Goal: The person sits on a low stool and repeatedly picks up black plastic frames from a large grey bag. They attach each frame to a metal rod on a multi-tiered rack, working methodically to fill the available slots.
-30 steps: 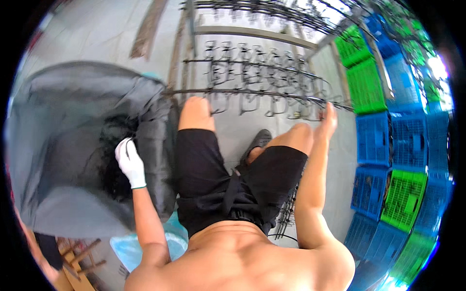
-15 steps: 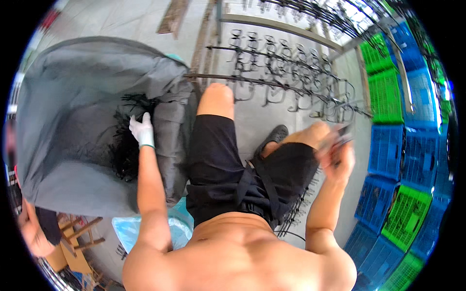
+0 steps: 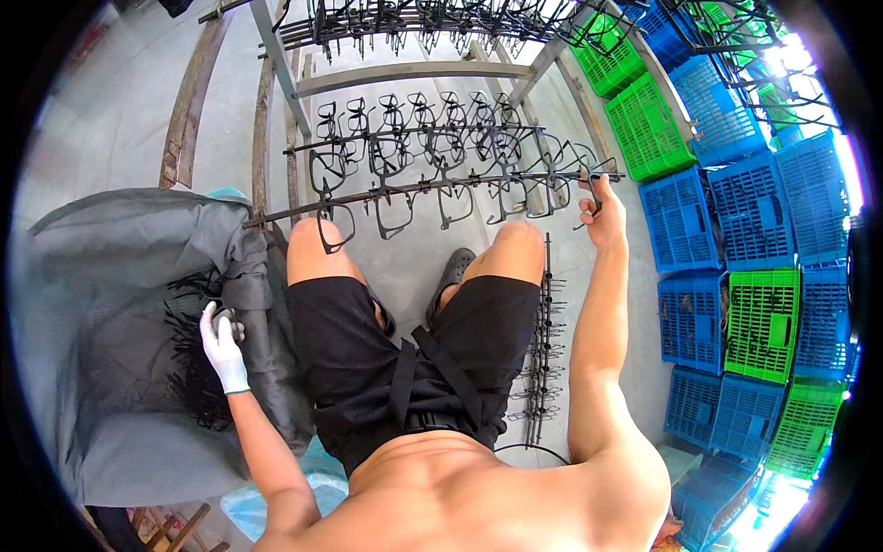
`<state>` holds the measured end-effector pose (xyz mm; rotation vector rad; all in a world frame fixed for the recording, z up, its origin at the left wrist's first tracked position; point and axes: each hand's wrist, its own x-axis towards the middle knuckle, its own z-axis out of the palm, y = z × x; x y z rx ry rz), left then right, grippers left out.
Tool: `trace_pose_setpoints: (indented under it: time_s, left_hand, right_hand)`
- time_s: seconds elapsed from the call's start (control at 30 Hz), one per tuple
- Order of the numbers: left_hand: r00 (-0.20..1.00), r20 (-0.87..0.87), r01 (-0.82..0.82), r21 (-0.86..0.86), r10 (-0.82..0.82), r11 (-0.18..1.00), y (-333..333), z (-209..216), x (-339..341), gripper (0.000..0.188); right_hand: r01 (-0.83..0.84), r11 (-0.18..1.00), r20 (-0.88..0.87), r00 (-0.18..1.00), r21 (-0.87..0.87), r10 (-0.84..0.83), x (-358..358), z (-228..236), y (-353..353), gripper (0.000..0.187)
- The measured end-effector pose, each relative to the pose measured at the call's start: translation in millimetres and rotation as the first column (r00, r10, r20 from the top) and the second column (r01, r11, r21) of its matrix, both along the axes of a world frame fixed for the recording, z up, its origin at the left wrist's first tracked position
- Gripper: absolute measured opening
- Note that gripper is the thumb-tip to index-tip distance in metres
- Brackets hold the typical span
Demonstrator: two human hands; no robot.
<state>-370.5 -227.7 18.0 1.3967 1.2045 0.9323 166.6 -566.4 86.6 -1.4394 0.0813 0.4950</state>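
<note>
In a large grey cloth-lined bin (image 3: pixel 120 304) at the left lies a tangled heap of thin black pieces (image 3: pixel 191 368). Over that heap, my left hand (image 3: pixel 223 351) in a white glove has its fingers curled round something small and dark that I cannot make out. My bare right hand (image 3: pixel 605 219) is at the right end of a dark rod (image 3: pixel 354 195), its fingers closed on a black eyeglass frame partly hidden by them. Several black eyeglass frames (image 3: pixel 394 210) hang along this rod, with another row on a rod behind.
A metal and wood rack (image 3: pixel 414 75) stands ahead, with more loaded rods on top. Blue crates (image 3: pixel 750 212) and green crates (image 3: pixel 762 322) are stacked at the right. Another studded rod (image 3: pixel 544 340) is beside my right thigh. A pale blue plastic bag (image 3: pixel 322 474) sits lower left.
The view has swung, so the rack sits further left. My right hand has reached forward from above my knee to the rod's end. My left hand stays over the heap, its fingers more curled.
</note>
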Motion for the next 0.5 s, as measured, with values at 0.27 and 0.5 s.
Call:
trace_pose_setpoints:
  time_s: [0.27,0.5]
  left_hand:
    - [0.998,0.036,-0.054,0.024,0.053,0.998,-10.5,-28.6,2.0,0.036]
    - [0.963,-0.142,0.263,0.283,-0.231,0.922,-55.3,71.5,35.0,0.026]
  right_hand:
    - [0.164,0.963,0.007,0.986,0.214,-0.169,9.4,-33.0,20.3,0.031]
    - [0.590,0.653,0.784,0.621,-0.475,0.010,-39.9,-3.2,29.6,0.052]
